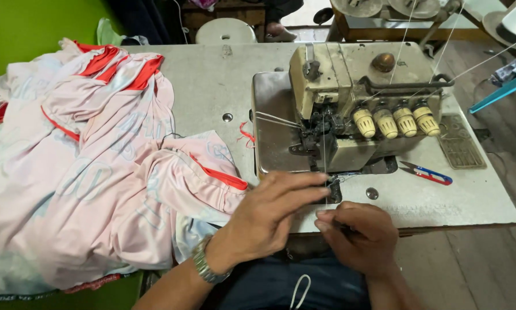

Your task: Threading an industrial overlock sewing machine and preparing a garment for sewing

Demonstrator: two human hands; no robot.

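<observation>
Thread (325, 143) | runs vertical from machine (361, 97) | left hand (269, 215) fingers spread | right hand (358, 235) pinching it

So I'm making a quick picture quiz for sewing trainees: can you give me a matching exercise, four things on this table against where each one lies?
Things:
1. pink fabric pile
2. thread snips
3. tension knobs
4. left hand

Places:
A. in a row on the front of the sewing machine
B. on the table, right of the machine
C. fingers at the machine's front edge
D. heaped over the table's left side

Pairs: 1-D, 2-B, 3-A, 4-C
</observation>
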